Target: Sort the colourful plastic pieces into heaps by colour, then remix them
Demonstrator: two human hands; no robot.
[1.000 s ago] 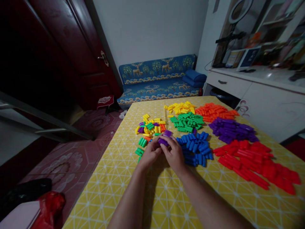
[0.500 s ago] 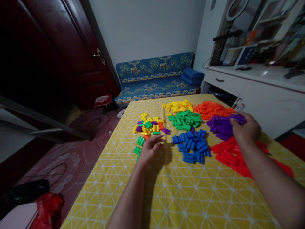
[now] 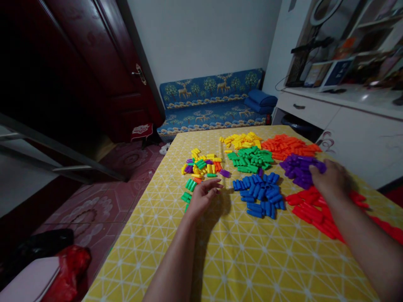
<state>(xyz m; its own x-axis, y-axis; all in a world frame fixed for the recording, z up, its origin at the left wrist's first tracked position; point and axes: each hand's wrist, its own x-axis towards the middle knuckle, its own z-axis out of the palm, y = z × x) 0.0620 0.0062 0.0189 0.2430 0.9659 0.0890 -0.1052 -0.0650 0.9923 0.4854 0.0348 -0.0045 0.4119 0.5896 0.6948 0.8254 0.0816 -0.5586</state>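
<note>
My right hand (image 3: 333, 178) is at the right end of a pile of purple plastic tube-like pieces (image 3: 296, 167). Its thumb and fingers curve around some of them; the fingertips are partly hidden. My left hand (image 3: 204, 193) hovers low over the table, its fingers loosely stretched and nothing in them. Beside it lie several green pieces (image 3: 186, 196). Just beyond is a mixed heap (image 3: 201, 165) of yellow, green, purple and orange pieces, with one purple piece (image 3: 224, 173) at its right edge. Between my hands is a blue pile (image 3: 260, 191); red pieces (image 3: 310, 207) lie under my right forearm.
Green (image 3: 250, 159), yellow (image 3: 242, 140) and orange (image 3: 288, 146) piles lie toward the far side of the table (image 3: 245, 260), which has a yellow patterned cloth. Behind stands a blue sofa (image 3: 204, 113). A white cabinet (image 3: 355, 134) is on the right, a dark red door (image 3: 103, 54) on the left.
My right hand has come down a little against the purple pile. My left hand keeps its place beside the mixed heap. The whole view has shifted slightly, so things appear farther right.
</note>
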